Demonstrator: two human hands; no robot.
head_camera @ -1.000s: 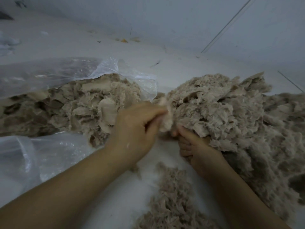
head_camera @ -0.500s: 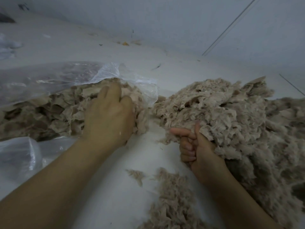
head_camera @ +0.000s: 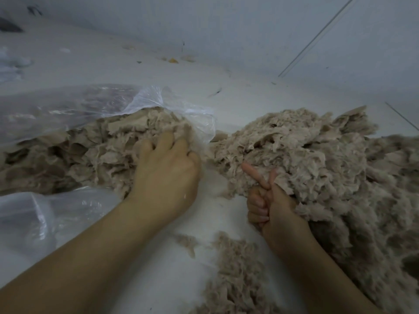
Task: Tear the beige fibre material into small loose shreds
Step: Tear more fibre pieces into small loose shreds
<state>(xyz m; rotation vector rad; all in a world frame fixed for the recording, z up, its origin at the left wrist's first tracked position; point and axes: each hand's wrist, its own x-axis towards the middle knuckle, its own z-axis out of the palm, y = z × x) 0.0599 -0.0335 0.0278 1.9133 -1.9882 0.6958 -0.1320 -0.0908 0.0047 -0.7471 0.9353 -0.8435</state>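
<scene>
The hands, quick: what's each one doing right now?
Left hand: fingers dug into the fibre in the plastic bag, gripping it.
Right hand: three fingers curled, forefinger straight against the loose pile, holding nothing visible.

No legible text, label, brand, number or sign anywhere in view.

Beige fibre material (head_camera: 90, 152) fills the bag; loose shreds (head_camera: 317, 159) heaped rightward.

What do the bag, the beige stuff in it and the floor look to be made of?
Bag: thin clear plastic film, glossy, going by its crinkles and white glints.
Beige material: soft fibrous sheet, pulp- or wadding-like, matte, with torn wispy edges; exact fibre unclear. The left hand digs into it.
Floor: hard, smooth, pale surface, dull sheen; material unclear.
</scene>
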